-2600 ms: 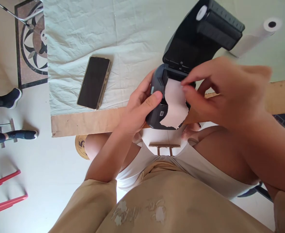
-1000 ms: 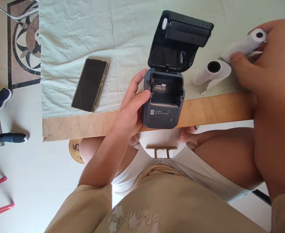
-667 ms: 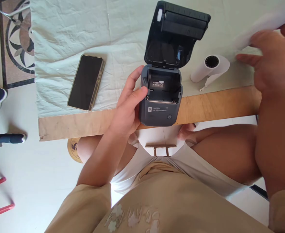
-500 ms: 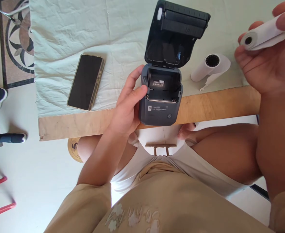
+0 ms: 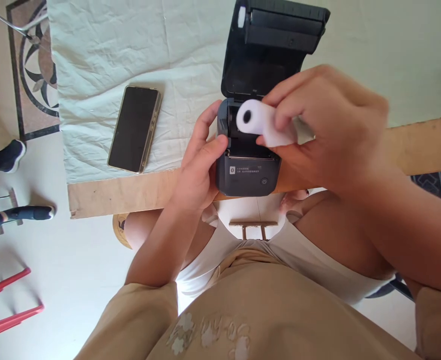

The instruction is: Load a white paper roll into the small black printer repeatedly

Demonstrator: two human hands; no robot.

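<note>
Paper roll (image 5: pixel 261 119), white, with a dark core and a loose flap curling from its side, is held tilted over the open bay (image 5: pixel 243 145) of the dark printer (image 5: pixel 248 175); whether they touch cannot be told. The step in hand looks like bringing roll and bay together, and the next move seems to call for levelling the roll along the bay. Slightly blurred, the right hand (image 5: pixel 325 125) grips the roll, while the left hand (image 5: pixel 201 165) clasps the printer's side. Behind, the lid (image 5: pixel 265 62) stands open. Farther left, a phone (image 5: pixel 133 129) lies on the cloth-covered surface (image 5: pixel 190 50).
</note>
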